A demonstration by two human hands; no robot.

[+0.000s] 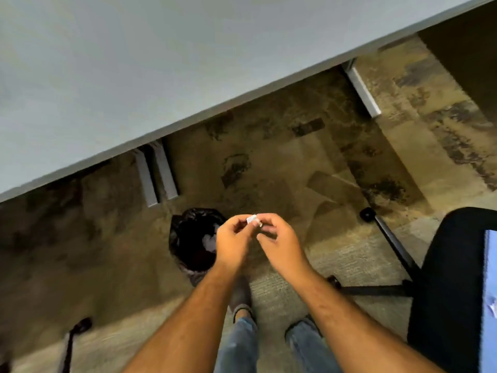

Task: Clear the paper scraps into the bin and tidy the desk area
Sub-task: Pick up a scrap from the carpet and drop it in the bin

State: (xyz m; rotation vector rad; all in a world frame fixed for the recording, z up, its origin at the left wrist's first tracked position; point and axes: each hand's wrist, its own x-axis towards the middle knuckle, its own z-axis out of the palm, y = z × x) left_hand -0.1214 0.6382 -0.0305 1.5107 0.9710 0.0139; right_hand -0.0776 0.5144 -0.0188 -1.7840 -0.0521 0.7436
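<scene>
Both hands meet above the carpeted floor, near the bin's right rim. Left hand (233,241) and right hand (279,244): fingertips pinching one small white paper scrap (252,219) between them, other fingers curled. Small round bin lined with a black plastic bag (188,238) stands on the floor left of the hands, pale scraps inside. Grey desk top (134,76) far and left. Black office chair (451,278) at right.

Head-worn view, steeply downward, near hands (252,238)
</scene>
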